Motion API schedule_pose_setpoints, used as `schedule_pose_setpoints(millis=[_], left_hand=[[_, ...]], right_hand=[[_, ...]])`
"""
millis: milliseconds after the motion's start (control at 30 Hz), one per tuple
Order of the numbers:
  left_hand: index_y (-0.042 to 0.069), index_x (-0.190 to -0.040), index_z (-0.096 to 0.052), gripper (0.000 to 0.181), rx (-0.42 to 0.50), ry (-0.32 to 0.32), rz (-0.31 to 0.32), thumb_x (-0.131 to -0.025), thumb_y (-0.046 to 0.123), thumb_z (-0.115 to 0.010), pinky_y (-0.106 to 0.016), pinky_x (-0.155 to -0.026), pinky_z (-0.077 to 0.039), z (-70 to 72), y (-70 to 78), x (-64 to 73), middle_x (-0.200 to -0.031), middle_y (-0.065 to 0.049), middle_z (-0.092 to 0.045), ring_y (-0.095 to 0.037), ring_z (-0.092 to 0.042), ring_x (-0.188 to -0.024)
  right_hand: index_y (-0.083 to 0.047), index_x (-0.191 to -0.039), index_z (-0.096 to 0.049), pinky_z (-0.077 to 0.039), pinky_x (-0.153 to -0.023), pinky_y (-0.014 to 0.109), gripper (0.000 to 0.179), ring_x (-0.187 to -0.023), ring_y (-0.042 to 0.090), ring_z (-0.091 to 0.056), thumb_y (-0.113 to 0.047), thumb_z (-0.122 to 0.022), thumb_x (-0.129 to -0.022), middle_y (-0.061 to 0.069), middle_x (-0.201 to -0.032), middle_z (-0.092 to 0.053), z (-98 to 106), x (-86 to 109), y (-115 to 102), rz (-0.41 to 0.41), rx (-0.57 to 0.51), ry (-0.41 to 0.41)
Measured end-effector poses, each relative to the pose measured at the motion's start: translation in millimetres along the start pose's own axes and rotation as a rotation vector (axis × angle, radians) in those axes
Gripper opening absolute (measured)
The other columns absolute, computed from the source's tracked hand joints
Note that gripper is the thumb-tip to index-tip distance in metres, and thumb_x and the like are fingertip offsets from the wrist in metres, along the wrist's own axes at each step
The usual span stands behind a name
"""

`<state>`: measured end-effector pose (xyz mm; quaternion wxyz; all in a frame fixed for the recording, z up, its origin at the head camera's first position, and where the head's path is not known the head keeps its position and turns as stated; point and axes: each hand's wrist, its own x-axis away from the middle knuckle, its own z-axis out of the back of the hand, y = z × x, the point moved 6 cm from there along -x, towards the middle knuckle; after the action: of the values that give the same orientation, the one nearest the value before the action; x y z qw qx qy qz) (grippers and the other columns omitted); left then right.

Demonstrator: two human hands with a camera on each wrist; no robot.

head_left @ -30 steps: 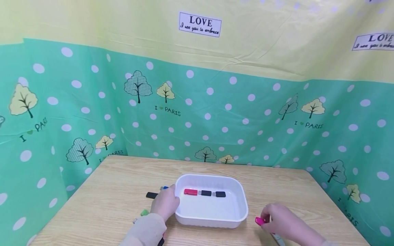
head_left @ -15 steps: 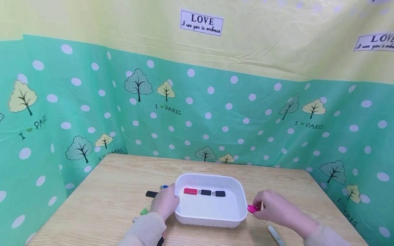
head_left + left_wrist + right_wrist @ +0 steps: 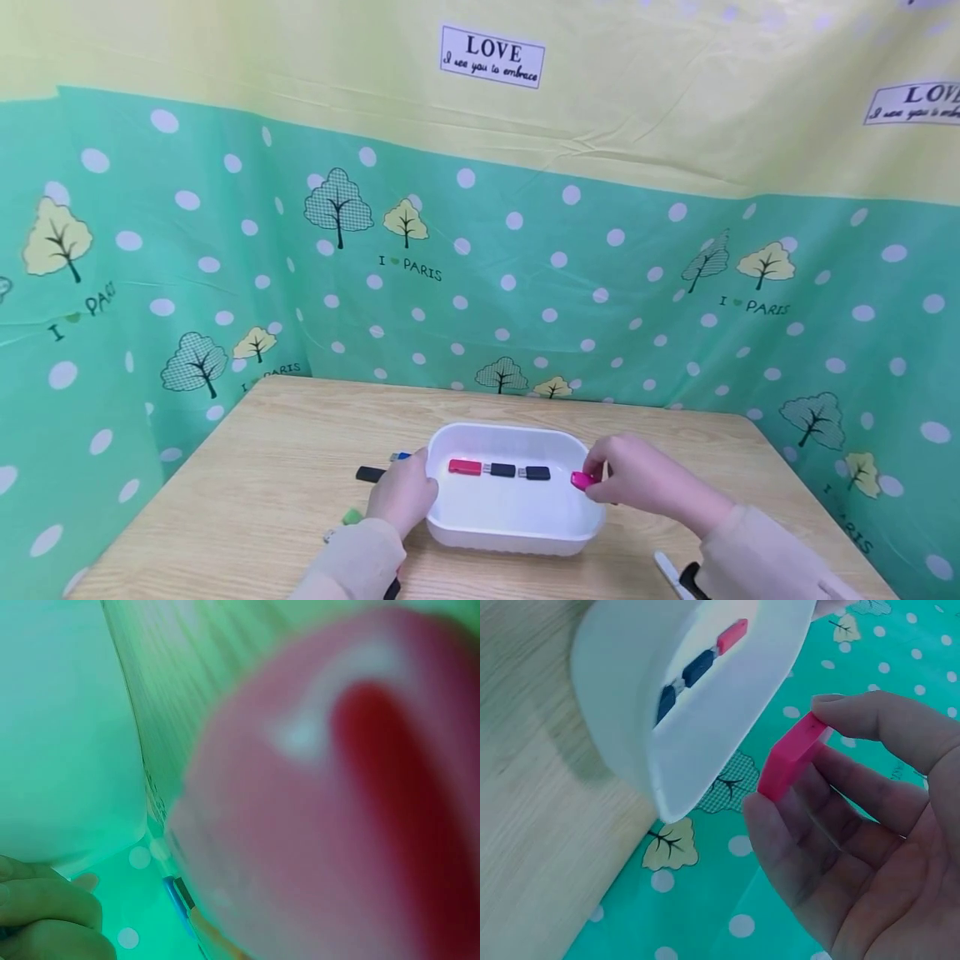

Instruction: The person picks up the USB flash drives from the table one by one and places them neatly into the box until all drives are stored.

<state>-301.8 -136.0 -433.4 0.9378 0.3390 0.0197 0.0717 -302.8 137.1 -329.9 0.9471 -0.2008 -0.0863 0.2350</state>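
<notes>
In the head view, my right hand (image 3: 630, 475) pinches a bright pink USB flash drive (image 3: 582, 481) over the right rim of a white plastic tub (image 3: 517, 535). The right wrist view shows the pink flash drive (image 3: 789, 759) between thumb and fingertips, beside the tub wall (image 3: 622, 697). My left hand (image 3: 402, 493) grips the tub's left rim. Inside the tub, a red flash drive (image 3: 465, 467) and two dark ones, left (image 3: 499, 470) and right (image 3: 535, 473), lie in a row. Blurred and close, the left hand (image 3: 300, 825) fills much of the left wrist view.
Left of the tub, a black flash drive (image 3: 370, 474), a blue one (image 3: 400, 457) and a green one (image 3: 352, 517) lie on the wooden table (image 3: 300, 433). A slim white stick-like item (image 3: 670, 573) lies by the right forearm. Patterned curtain (image 3: 525, 275) stands behind the table.
My right hand has carried the pink flash drive away from beside the white item, up and leftward to the tub's right rim. The left hand stays on the tub.
</notes>
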Motion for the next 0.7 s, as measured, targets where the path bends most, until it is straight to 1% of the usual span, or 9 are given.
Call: schedule_pose_setpoints(millis=[167, 267, 433, 533, 700], left_hand=[[0.000, -0.139, -0.052, 0.048, 0.005, -0.002, 0.001, -0.092, 0.006, -0.057, -0.052, -0.090, -0.056, -0.1, 0.5, 0.9, -0.129, -0.022, -0.064, -0.038, -0.066, -0.112], [0.000, -0.139, -0.052, 0.048, 0.005, 0.000, -0.001, -0.092, 0.006, -0.057, -0.053, -0.091, -0.056, 0.4, 0.5, 1.3, -0.129, -0.022, -0.064, -0.038, -0.065, -0.113], [0.001, -0.138, -0.053, 0.046, 0.008, 0.001, 0.002, -0.092, 0.006, -0.057, -0.053, -0.091, -0.056, 0.4, 0.1, 1.2, -0.128, -0.021, -0.065, -0.038, -0.065, -0.113], [0.001, -0.138, -0.053, 0.046, 0.011, 0.002, 0.001, -0.092, 0.006, -0.057, -0.053, -0.091, -0.056, -0.1, 0.4, 1.1, -0.127, -0.020, -0.065, -0.037, -0.066, -0.113], [0.001, -0.138, -0.053, 0.045, 0.021, 0.001, 0.003, -0.093, 0.006, -0.057, -0.052, -0.091, -0.056, -1.0, -0.1, 1.0, -0.127, -0.020, -0.065, -0.037, -0.066, -0.112]], right_hand=[[-0.013, -0.081, -0.074, -0.049, -0.056, 0.025, 0.009, -0.066, 0.015, -0.053, -0.009, -0.081, -0.077, -0.004, -0.072, -0.062, -2, -14.0, -11, -0.041, 0.030, -0.003], [-0.013, -0.079, -0.073, -0.050, -0.058, 0.026, 0.010, -0.066, 0.015, -0.054, -0.007, -0.080, -0.076, -0.004, -0.073, -0.062, -3, -22.0, -18, -0.037, 0.040, -0.017], [-0.014, -0.079, -0.073, -0.050, -0.058, 0.027, 0.008, -0.066, 0.015, -0.056, -0.008, -0.078, -0.078, -0.005, -0.073, -0.062, -6, -34.8, -30, 0.006, 0.049, -0.047], [-0.014, -0.079, -0.073, -0.051, -0.059, 0.027, 0.008, -0.066, 0.014, -0.057, -0.007, -0.078, -0.079, -0.005, -0.073, -0.062, -9, -43.7, -35, 0.017, 0.050, -0.063], [-0.012, -0.079, -0.073, -0.052, -0.059, 0.027, 0.006, -0.065, 0.013, -0.057, -0.007, -0.077, -0.078, -0.005, -0.073, -0.063, -15, -60.4, -45, 0.068, 0.079, -0.076]])
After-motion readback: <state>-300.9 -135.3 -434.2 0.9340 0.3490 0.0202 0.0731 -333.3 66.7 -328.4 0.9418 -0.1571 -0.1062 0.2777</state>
